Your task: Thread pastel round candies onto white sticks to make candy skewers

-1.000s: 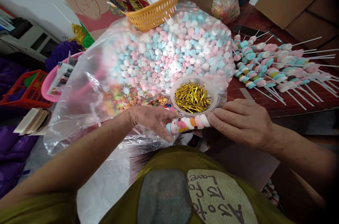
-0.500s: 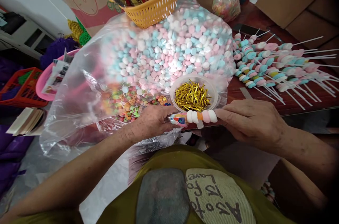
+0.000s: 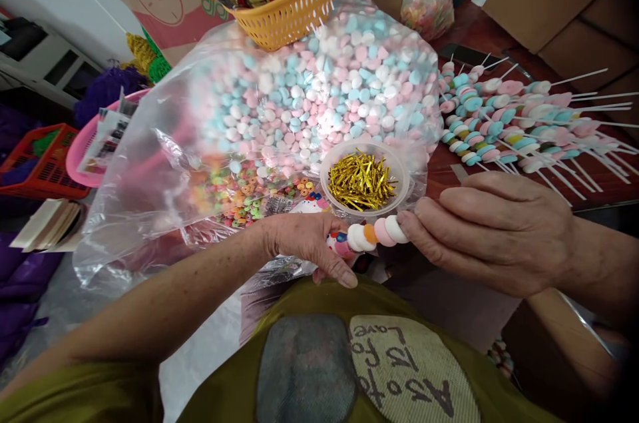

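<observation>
A marshmallow skewer point(image 3: 383, 234), with white and pink pieces and one orange ring, lies level just in front of the table edge. My right hand point(image 3: 494, 230) pinches its right end, fingers curled; the stick itself is hidden there. The skewer's left end sits at a printed plastic wrapper point(image 3: 340, 244) with red and blue marks. My left hand point(image 3: 304, 240) holds that wrapper, its thumb stretched down and its other fingers mostly hidden. Just beyond the skewer stands a clear round tub point(image 3: 403, 191) of gold twist ties point(image 3: 361, 180).
A large clear bag of marshmallows point(image 3: 319, 96) covers the table's middle, with colourful cereal rings point(image 3: 249, 193) near it. Finished skewers point(image 3: 519, 116) are piled at right. A yellow basket point(image 3: 284, 20) of white sticks stands behind. A pink basin point(image 3: 74, 163) is at left.
The left thumb has swung down away from the wrapper, and the skewer's left end has dipped slightly. My right hand has risen and turned, still at the skewer's right end.
</observation>
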{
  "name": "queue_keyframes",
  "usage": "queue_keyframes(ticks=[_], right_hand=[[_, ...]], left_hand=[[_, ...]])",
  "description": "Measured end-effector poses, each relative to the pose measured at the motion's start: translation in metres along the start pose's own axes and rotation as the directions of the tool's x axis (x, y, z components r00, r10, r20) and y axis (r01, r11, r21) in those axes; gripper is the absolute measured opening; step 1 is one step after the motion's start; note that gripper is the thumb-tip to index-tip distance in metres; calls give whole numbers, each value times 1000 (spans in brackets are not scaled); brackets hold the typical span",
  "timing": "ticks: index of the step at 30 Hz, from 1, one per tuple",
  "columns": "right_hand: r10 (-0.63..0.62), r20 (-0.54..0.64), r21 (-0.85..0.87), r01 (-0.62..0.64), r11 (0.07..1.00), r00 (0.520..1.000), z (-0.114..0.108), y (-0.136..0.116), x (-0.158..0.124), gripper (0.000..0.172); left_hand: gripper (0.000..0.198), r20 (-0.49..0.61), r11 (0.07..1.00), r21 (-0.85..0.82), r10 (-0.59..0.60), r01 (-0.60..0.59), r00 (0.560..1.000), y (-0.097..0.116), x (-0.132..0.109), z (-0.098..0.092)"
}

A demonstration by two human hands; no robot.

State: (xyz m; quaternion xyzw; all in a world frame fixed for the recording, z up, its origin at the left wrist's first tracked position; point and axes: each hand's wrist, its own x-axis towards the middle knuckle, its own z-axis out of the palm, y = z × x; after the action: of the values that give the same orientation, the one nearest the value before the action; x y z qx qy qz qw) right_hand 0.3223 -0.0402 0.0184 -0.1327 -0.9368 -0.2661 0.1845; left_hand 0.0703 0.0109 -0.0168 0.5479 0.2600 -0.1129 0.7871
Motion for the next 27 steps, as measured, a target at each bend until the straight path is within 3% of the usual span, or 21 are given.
queue_keyframes(ticks=[4,8,13,17,20,23,27], right_hand=[[-63,6,34,62,997,998,7,-2,1,22],[10,-4,73,-10,997,1000,15,-14,-3,19],[93,29,71,-95,993,995,17,-21,1,15],[96,24,97,-98,990,995,18,-22,11,15],[125,2,98,-125,987,992,21,-21,14,16],[98,10,82,-98,992,995,24,-18,10,18],[85,8,38,-85,996,996,22,-14,1,15]], left_hand=[[29,33,1000,-1,-30,30,999,3,2,-3],[28,-23,1000,22,1,-1,1000,2,5,-6],[31,-122,945,316,131,-87,984,9,11,8],[26,-359,770,636,243,46,901,12,18,26],[22,-468,704,697,298,140,832,8,23,31],[21,-393,758,651,299,34,869,5,20,19],[54,-113,901,421,164,-102,980,4,7,-7]])
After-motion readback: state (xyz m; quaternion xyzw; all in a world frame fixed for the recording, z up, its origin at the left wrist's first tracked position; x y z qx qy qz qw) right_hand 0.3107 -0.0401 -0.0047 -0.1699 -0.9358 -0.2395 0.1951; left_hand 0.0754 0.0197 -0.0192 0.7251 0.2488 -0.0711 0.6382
